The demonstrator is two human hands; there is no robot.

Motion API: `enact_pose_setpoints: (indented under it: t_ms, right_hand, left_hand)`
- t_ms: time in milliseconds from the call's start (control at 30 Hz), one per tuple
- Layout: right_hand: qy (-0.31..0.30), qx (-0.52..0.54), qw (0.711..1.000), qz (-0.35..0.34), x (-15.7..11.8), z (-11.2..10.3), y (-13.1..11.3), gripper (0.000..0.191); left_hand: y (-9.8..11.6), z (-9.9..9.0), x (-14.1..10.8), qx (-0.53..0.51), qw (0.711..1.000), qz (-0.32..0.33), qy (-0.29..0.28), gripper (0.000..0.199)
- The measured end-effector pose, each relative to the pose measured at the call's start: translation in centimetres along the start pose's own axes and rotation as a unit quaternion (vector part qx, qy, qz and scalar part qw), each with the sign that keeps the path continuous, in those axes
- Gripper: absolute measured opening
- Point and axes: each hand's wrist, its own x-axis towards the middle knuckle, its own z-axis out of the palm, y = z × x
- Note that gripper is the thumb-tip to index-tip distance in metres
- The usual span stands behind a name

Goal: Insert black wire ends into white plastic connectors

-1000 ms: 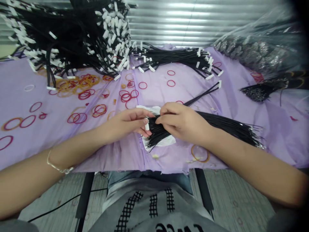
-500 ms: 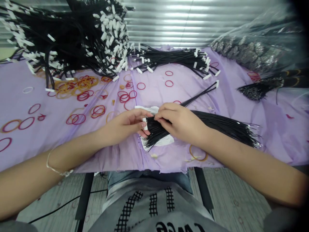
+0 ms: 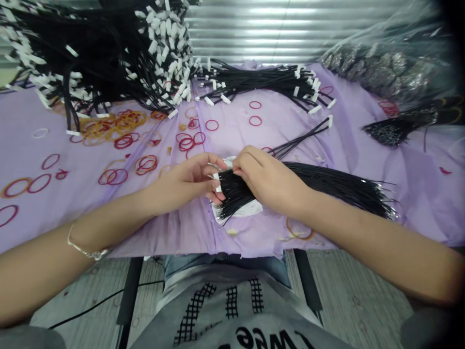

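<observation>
A thick bundle of thin black wires (image 3: 337,179) with bare metallic ends lies across a white sheet (image 3: 250,209) on the table. At the bundle's left end, my left hand (image 3: 198,180) holds a small white connector (image 3: 217,182) between thumb and fingers. My right hand (image 3: 263,177) rests over the wires just to the right, its thumb and index finger pinched on black wire near the connector. Behind that hand, a few black wires with a white connector (image 3: 330,121) at their far end slant up to the right.
A large heap of black cables (image 3: 98,53) with white connectors fills the back left, and a smaller pile (image 3: 257,80) lies at the back middle. Red and yellow rubber bands (image 3: 116,127) are scattered at left. Clear plastic bags (image 3: 385,68) and another wire bundle (image 3: 390,130) are at right.
My right hand has shifted slightly upward, its fingers more curled at the wires. My left hand stays at the connector. The view has moved slightly.
</observation>
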Motion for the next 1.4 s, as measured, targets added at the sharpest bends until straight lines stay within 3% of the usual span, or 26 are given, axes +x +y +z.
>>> enact_pose_setpoints:
  t_ms: [100, 200, 400, 533, 833, 1167, 1400]
  right_hand:
    - [0.079, -0.036, 0.994, 0.063, 0.1, -1.1, 1.0, 0.015]
    - [0.145, 0.008, 0.985, 0.097, 0.0, -1.9, 1.0, 0.010]
    - [0.054, 0.083, 0.994, -0.041, -0.5, -1.0, -1.1, 0.006]
    - [0.046, 0.091, 0.994, -0.027, -0.4, -0.2, -1.1, 0.010]
    - [-0.034, 0.068, 0.997, 0.028, -0.2, -0.5, -1.6, 0.020]
    - [-0.033, 0.102, 0.993, 0.040, 0.0, 0.3, -1.7, 0.019]
    - [0.023, 0.142, 0.989, -0.025, -0.3, -0.2, -1.5, 0.015]
  left_hand:
    - [-0.2, -0.4, 0.1, -0.030, 0.999, -0.015, 0.003, 0.028]
    - [-0.2, -0.6, 0.2, -0.044, 0.999, -0.029, -0.001, 0.032]
    - [0.0, -0.5, 0.3, -0.038, 0.999, -0.029, -0.007, 0.032]
    - [0.1, -0.4, 0.2, -0.018, 0.999, -0.029, -0.020, 0.028]
    - [0.4, -0.5, 0.3, 0.010, 0.999, -0.032, -0.033, 0.024]
    - [0.2, -0.5, 0.2, 0.016, 0.999, -0.023, -0.036, 0.026]
    - [0.3, -0.3, 0.0, 0.025, 0.998, -0.011, -0.060, 0.024]
